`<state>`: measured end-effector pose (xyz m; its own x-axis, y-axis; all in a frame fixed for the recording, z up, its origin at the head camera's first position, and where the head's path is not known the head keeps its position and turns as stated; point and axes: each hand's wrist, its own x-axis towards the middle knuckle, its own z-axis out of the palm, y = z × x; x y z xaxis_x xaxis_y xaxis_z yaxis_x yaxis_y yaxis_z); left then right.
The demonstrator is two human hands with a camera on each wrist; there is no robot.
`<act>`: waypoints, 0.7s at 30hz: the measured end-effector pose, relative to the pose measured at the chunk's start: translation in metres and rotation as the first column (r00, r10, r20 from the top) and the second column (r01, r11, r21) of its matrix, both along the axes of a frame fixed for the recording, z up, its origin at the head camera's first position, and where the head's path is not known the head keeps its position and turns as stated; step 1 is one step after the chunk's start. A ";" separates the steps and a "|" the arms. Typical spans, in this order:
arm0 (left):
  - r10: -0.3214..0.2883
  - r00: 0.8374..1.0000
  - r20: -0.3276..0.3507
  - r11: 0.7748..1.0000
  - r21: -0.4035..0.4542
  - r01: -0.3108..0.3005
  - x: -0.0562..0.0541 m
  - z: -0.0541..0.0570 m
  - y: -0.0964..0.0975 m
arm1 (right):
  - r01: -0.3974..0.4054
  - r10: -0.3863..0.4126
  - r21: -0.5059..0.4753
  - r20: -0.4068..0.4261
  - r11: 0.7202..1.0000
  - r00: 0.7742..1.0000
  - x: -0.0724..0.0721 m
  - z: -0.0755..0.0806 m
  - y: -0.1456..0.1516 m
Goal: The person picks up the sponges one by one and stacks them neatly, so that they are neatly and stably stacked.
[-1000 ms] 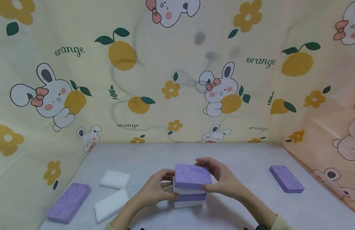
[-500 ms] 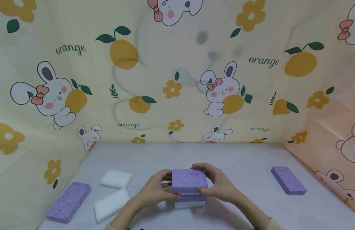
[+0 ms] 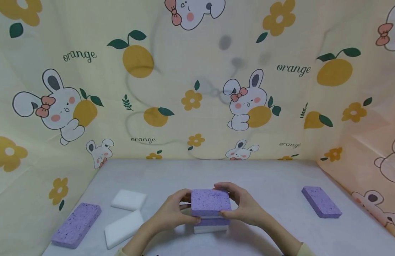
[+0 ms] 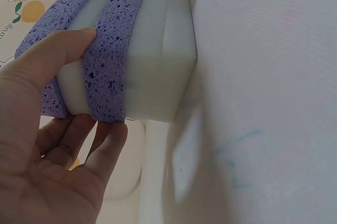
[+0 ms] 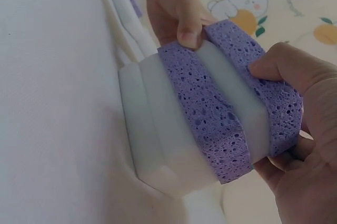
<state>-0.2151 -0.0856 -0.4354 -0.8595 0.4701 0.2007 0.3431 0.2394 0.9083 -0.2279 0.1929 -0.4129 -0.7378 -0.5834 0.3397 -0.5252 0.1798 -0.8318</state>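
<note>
Sponges stand stacked in the middle of the table in the head view. The top purple sponge (image 3: 211, 202) lies on a white sponge (image 5: 238, 100). Under that come a lower purple sponge (image 4: 108, 77) and two white blocks (image 4: 176, 40) at the base. My right hand (image 3: 243, 206) grips the top purple sponge, thumb on the near side and fingers behind. On the stack's left side, my left hand (image 3: 170, 211) holds it, thumb pressing the lower purple sponge's edge and fingertips around the far side. The layers look roughly aligned.
At the left of the table (image 3: 264, 170) lie a purple sponge (image 3: 76, 225) and two white sponges, one farther back (image 3: 128, 200) and one nearer (image 3: 124, 229). Another purple sponge (image 3: 321, 202) lies far right. A patterned curtain (image 3: 172, 85) encloses the back and sides.
The right hand has brought the top purple sponge left and slightly down, so it sits squarer on the stack. In the last half second, hands and sponges have hardly moved.
</note>
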 end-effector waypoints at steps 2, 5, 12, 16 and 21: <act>-0.001 1.000 -0.001 1.000 0.002 0.001 0.000 0.000 0.000 | -0.003 0.003 -0.002 -0.004 1.000 1.000 0.000 -0.001 0.000; -0.004 1.000 -0.005 1.000 0.005 0.004 0.000 -0.001 0.000 | -0.009 0.009 -0.008 -0.022 1.000 1.000 -0.001 -0.003 0.000; -0.003 1.000 -0.009 1.000 0.004 0.003 -0.001 -0.001 0.000 | -0.014 0.014 -0.003 -0.042 1.000 0.999 -0.003 -0.003 0.001; -0.009 1.000 -0.004 1.000 0.006 0.009 -0.001 0.000 0.000 | -0.011 0.011 0.000 -0.030 1.000 0.999 -0.002 -0.003 0.002; -0.013 1.000 0.000 1.000 0.010 0.013 0.000 0.000 0.000 | -0.016 0.016 0.000 -0.039 1.000 0.999 -0.003 -0.003 0.002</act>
